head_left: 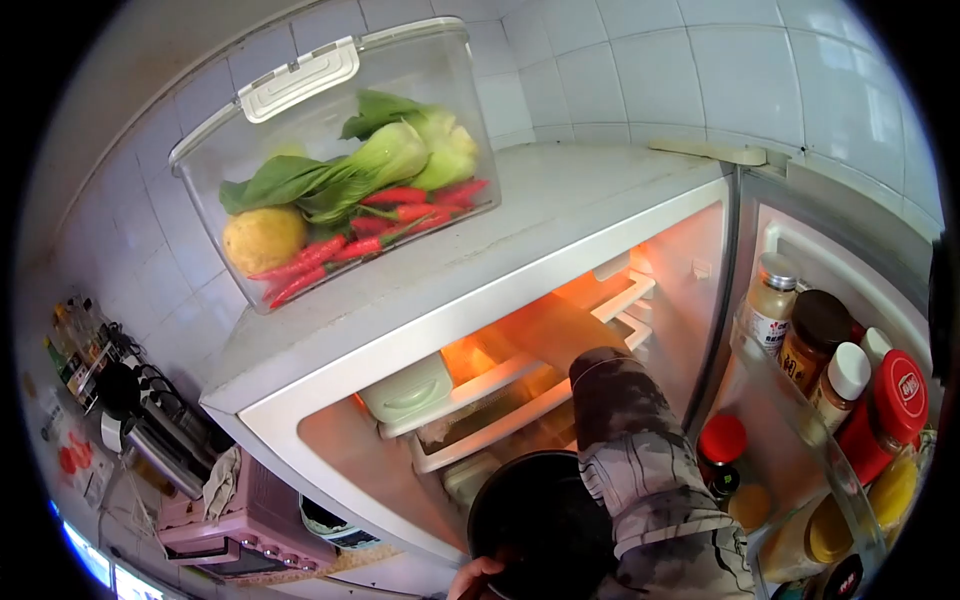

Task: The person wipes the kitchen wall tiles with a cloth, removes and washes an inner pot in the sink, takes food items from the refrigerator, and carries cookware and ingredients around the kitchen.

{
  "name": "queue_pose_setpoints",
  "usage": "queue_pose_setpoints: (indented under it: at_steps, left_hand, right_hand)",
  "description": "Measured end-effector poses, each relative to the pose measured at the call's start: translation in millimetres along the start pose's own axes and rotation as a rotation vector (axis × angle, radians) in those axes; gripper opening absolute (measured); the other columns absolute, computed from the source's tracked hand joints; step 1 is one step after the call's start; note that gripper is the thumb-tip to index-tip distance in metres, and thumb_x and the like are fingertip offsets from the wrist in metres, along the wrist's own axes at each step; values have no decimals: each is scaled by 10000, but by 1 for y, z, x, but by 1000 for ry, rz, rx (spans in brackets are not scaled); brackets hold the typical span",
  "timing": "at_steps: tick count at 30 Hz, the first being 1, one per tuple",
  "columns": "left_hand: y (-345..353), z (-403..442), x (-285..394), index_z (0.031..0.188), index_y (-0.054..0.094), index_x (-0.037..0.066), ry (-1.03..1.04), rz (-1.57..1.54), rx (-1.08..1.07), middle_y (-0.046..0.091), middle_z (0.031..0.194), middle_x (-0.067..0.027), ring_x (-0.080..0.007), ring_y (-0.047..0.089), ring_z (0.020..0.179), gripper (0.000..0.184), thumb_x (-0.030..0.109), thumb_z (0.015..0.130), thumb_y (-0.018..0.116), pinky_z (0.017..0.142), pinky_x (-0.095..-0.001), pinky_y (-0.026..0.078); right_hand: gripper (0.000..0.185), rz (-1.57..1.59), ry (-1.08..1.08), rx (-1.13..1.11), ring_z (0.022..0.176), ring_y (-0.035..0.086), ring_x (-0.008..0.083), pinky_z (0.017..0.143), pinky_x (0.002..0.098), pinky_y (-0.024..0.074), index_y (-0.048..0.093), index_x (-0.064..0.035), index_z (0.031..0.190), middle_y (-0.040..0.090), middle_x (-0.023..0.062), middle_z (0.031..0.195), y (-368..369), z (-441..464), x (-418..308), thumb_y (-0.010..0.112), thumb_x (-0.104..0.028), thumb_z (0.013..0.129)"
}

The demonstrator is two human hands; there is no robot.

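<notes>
At the lower edge, my left hand point(476, 579) shows only in part, its fingers closed on the rim of a black round pot point(540, 515). The pot is in front of the open fridge point(485, 350), and its inside looks dark. My right arm, in a grey patterned sleeve, reaches over the pot into the fridge. My right hand point(572, 322) is near the upper shelf point(490, 385), washed out by orange light. Its fingers blur into the glow, so whether it holds anything cannot be made out.
A clear lidded box point(205, 205) with green vegetables, red chillies and a yellow round item stands on the fridge top. The open door point(840, 235) at right holds several jars and bottles. A pink oven point(245, 515) and a kettle point(165, 445) are at left.
</notes>
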State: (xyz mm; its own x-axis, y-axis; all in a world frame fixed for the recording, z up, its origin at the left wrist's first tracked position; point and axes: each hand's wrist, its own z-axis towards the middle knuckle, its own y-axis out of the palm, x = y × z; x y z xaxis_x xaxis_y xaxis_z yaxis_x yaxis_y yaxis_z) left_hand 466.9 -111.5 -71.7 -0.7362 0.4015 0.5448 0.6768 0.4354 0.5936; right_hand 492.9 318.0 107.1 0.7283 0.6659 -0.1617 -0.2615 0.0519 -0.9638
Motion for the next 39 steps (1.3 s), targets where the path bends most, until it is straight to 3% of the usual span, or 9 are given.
queue_pose_setpoints:
  at_steps: [9, 10, 13, 16, 18, 25, 30, 32, 39]
  left_hand:
    - [-59, -33, -19, 1198, 514, -48, -61, 39, -106, 588, 1134, -208, -362, 558, 1021, 572, 151, 663, 549, 959, -436, 427]
    - [-40, -58, -15, 1179, 530, -54, -62, 88, -90, 598, 1121, -209, -371, 567, 1007, 564, 156, 657, 551, 950, -443, 436]
    - [-82, -68, -20, 1235, 481, -44, -112, -38, -268, 567, 1186, -180, -315, 536, 1089, 529, 122, 734, 520, 994, -400, 395]
    - [-101, -103, -17, 1221, 491, -48, -105, -70, -321, 573, 1182, -192, -349, 536, 1087, 563, 117, 685, 537, 997, -433, 396]
    - [-132, -113, -19, 1214, 508, -44, -91, -128, -350, 583, 1176, -195, -357, 542, 1089, 576, 112, 660, 547, 998, -445, 398]
    - [-192, -163, -26, 1205, 529, -29, -42, -289, -334, 602, 1157, -190, -354, 562, 1073, 564, 86, 653, 541, 996, -470, 412]
    - [-221, -191, -35, 1212, 524, -26, 22, -323, -347, 598, 1166, -184, -342, 564, 1070, 539, 84, 684, 534, 981, -464, 423]
    - [-237, -204, -36, 1208, 524, -28, 51, -298, -333, 602, 1155, -179, -342, 564, 1063, 536, 78, 683, 532, 977, -454, 424]
    - [-265, -251, -46, 1205, 522, -17, 166, -374, -301, 602, 1157, -171, -343, 558, 1072, 546, 64, 665, 511, 982, -455, 422]
  right_hand:
    - [387, 18, -70, 76, 1146, 529, 275, 936, 403, 427, 621, -48, 1134, 587, 147, 1200, -23, -97, -29, 543, -317, 867]
    - [436, 24, 134, 42, 1172, 503, 299, 937, 421, 419, 594, -35, 1158, 553, 166, 1239, -45, -155, -51, 560, -351, 859]
    - [447, 61, 69, 485, 1198, 454, 353, 966, 454, 378, 548, -41, 1193, 494, 194, 1284, -22, -258, -80, 599, -303, 835]
    - [422, 211, 10, 869, 1197, 437, 378, 1008, 432, 344, 546, -18, 1174, 461, 210, 1295, -4, -368, -116, 642, -172, 794]
    - [419, 193, 182, 963, 1175, 453, 356, 997, 425, 348, 531, -10, 1175, 486, 208, 1259, 6, -439, -140, 643, -148, 795]
    - [370, -636, 708, 1552, 1131, 437, 316, 996, 424, 310, 448, 61, 1202, 455, 200, 1211, 44, -678, -179, 539, -49, 861]
    - [502, -87, 1229, 1751, 1236, 404, 309, 1051, 369, 287, 381, 77, 1315, 405, 232, 1349, 65, -799, -110, 383, -297, 979]
    - [595, 829, 977, 1822, 1213, 441, 299, 1036, 358, 316, 397, 76, 1313, 435, 207, 1344, 79, -810, -87, 276, -414, 998]
    - [568, 241, 1072, 1706, 1065, 484, 320, 955, 425, 356, 465, 119, 1161, 493, 256, 1167, 120, -794, -119, 286, -396, 1005]
